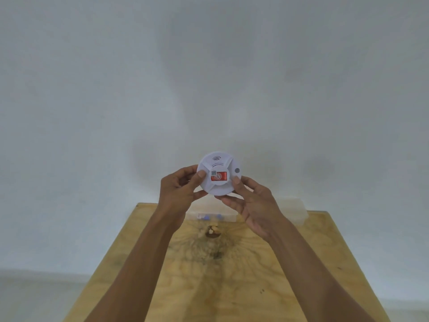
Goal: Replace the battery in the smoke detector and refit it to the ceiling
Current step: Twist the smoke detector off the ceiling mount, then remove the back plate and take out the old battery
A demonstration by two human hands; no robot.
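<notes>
One smoke detector (218, 174), two hands (180, 194) (255, 205), one table (313, 263).

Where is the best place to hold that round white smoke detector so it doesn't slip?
Probably by its rim, from opposite sides. The smoke detector is a flat round disc held face-on, so the left hand and right hand pinch its edge, thumbs on the front and fingers behind. That leaves the red label mostly uncovered.
</notes>
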